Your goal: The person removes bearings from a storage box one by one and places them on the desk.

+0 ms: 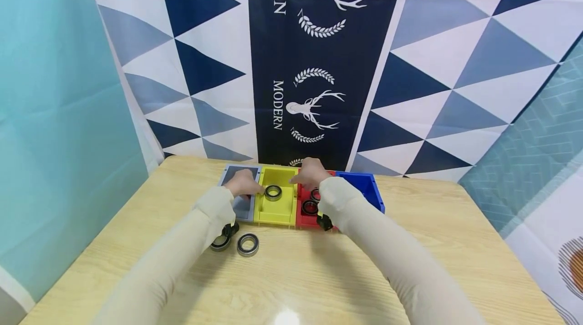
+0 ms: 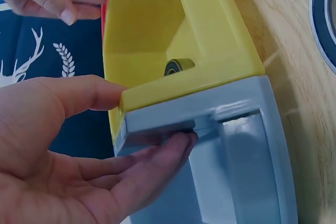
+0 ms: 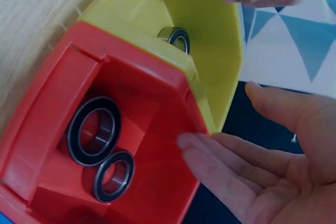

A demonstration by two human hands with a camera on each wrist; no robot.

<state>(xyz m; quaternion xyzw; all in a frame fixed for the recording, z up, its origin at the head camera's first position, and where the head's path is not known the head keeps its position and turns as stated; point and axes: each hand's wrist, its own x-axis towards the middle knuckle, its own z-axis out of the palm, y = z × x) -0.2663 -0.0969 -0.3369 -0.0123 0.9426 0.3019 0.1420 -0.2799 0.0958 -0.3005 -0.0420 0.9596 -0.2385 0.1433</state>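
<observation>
In the head view, my left hand [image 1: 243,183] is at the grey bin [image 1: 242,212] and the yellow bin [image 1: 279,215]. Its thumb presses the yellow rim while the fingers curl inside the grey bin, pinching the adjoining walls, as the left wrist view shows. A bearing [image 1: 273,199] lies in the yellow bin. Over the back of the red bin [image 3: 152,77] is my right hand [image 1: 311,172]; its fingers are extended and touch the rim, thumb held apart. Two bearings, one larger [image 3: 74,135] and one smaller [image 3: 98,184], lean together inside the red bin.
A blue bin [image 1: 370,191] ends the row on the right. Two more bearings lie on the wooden table in front: one in plain sight [image 1: 248,252], the other [image 1: 220,248] partly behind my left wrist. A patterned cloth [image 1: 209,77] hangs behind the bins.
</observation>
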